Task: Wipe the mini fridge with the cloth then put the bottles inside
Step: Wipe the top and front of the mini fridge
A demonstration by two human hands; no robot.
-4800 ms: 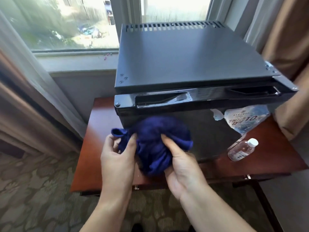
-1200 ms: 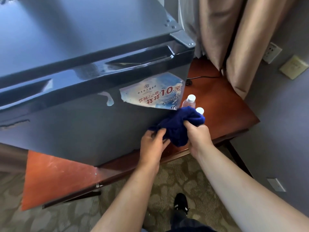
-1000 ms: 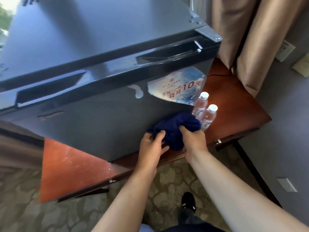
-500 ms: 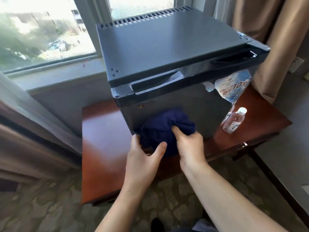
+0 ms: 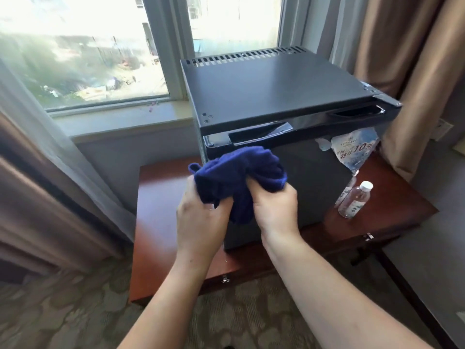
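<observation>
A black mini fridge (image 5: 276,86) stands on a reddish wooden table (image 5: 161,212) with its door shut. A bunched dark blue cloth (image 5: 239,172) hangs in front of the door's upper left part. My left hand (image 5: 201,222) grips its left side and my right hand (image 5: 275,210) grips its right side. Whether the cloth touches the door I cannot tell. Two clear water bottles (image 5: 354,200) with white caps stand on the table to the right of the fridge, one partly behind the other.
A torn paper label (image 5: 354,152) sticks to the door's upper right. Behind the fridge are a window and sill (image 5: 120,122). Curtains (image 5: 417,71) hang at both sides. Patterned carpet (image 5: 63,311) lies in front of the table.
The view swung from the fridge's right side back to its front left. Both hands carried the cloth from the door's lower right, near the bottles, to the upper left and lifted it.
</observation>
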